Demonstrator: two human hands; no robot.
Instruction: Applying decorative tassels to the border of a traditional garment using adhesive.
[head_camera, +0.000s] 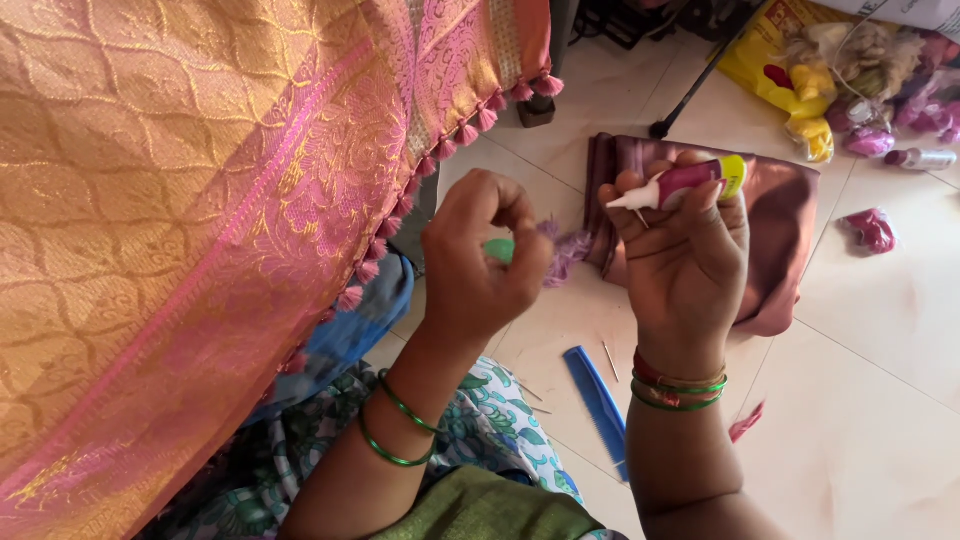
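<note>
While gripped, glue tube (690, 181) between fingers (712, 205).

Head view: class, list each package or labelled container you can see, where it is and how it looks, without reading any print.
Glue tube: in the right hand, small, pink, white nozzle, yellow-green end.
Yellow bag: floor, top right, crumpled, holding tufts.
Small bottle: floor, far right, lying down, pale with pink.
</note>
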